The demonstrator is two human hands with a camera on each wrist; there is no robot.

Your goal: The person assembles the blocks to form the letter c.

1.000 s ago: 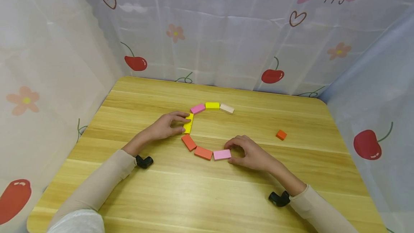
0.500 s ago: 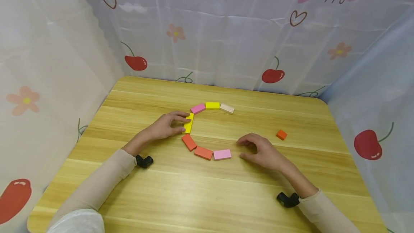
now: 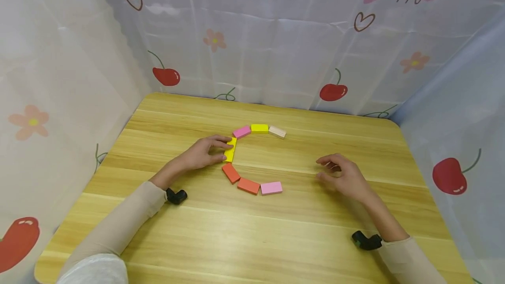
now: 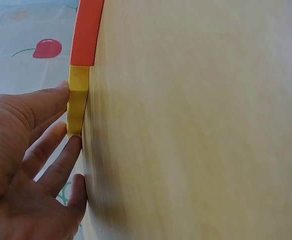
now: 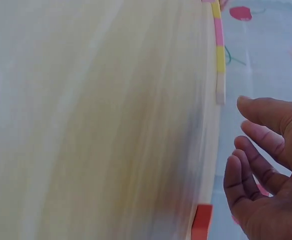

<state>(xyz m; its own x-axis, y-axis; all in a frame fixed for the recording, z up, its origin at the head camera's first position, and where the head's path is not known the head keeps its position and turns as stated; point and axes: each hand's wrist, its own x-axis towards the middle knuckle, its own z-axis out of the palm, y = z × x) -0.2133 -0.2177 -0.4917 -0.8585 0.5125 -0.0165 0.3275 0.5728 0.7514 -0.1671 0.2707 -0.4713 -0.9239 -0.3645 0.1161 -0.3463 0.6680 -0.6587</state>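
Observation:
My left hand [image 3: 203,153] holds the yellow block [image 3: 230,150] at the left of a curved row, its thumb and fingers on the block in the left wrist view [image 4: 78,100]. Below it lie two orange-red blocks [image 3: 230,173] and a light pink block [image 3: 271,188]. Above it, a pink block [image 3: 242,132], another yellow block [image 3: 259,129] and a plain wood block [image 3: 277,132] continue the curve. My right hand [image 3: 344,177] hovers over the table's right side, fingers loosely bent and holding nothing. A lone orange-red block [image 5: 201,222] shows beneath it in the right wrist view; the head view hides it.
The blocks lie on a wood-grain table [image 3: 236,240]. A printed curtain [image 3: 272,65] hangs behind its far edge, with white sheets [image 3: 71,69] at the sides. Black wrist devices [image 3: 366,240] sit at both cuffs.
My right hand has left the light pink block and moved right and slightly away from me, now covering the lone orange-red block in the head view. My left hand has stayed in place.

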